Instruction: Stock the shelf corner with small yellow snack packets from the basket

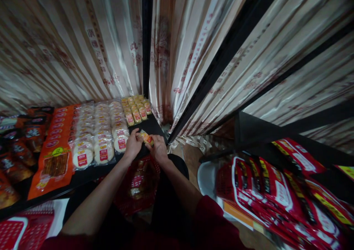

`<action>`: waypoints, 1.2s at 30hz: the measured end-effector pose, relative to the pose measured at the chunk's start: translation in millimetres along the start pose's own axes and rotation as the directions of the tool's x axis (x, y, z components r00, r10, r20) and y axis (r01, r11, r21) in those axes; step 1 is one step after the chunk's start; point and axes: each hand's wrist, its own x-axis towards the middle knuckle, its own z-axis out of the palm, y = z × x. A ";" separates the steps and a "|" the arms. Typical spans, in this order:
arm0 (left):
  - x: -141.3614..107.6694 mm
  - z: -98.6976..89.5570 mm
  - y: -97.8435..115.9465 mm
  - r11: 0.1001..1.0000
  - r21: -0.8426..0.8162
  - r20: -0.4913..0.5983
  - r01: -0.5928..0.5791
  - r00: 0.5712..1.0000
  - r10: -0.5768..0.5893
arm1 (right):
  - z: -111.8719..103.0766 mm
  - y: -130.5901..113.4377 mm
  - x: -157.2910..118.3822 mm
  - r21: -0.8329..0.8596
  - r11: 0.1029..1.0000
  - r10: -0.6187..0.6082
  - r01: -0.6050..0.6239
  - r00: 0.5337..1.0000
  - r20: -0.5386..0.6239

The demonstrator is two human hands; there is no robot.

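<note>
A small yellow and red wrapped snack [146, 138] is held between my two hands above the front right of the black shelf [143, 126]. My left hand [134, 145] pinches its left end, and my right hand [158, 146] grips its right end. Just beyond my hands, similar small packets [136, 111] stand in short rows at the shelf's back corner. To their left lie overlapping rows of round white cakes in clear wrappers [103, 150].
Orange snack packs [55, 150] and dark orange bags [34, 134] cover the shelf's left. Below my hands is a red basket [124, 202] with packets. Red bags [276, 187] fill the right side. Black posts [210, 69] stand before pale curtains [116, 40].
</note>
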 end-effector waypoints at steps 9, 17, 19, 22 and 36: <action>9.4 5.1 14.5 0.999 -0.030 -0.041 -0.017 0.999 0.016 | 10.0 3.8 7.5 0.007 1.000 0.020 -0.020 0.998 -0.056; 24.5 16.1 8.9 0.999 -0.035 -0.092 -0.038 0.995 0.034 | 17.5 2.7 27.5 0.034 0.992 0.121 -0.117 0.983 -0.140; 30.0 19.1 8.6 0.998 -0.034 -0.072 -0.054 0.996 0.051 | 19.9 2.3 33.5 0.057 0.990 0.139 -0.131 0.975 -0.175; 37.8 22.9 12.1 0.995 -0.060 -0.036 -0.080 0.996 0.078 | 23.8 2.4 43.2 0.107 0.982 0.175 -0.154 0.958 -0.228; 66.7 32.6 23.9 0.972 0.147 -0.002 -0.184 0.982 0.186 | 38.7 10.1 82.5 0.165 0.974 0.209 -0.158 0.908 -0.362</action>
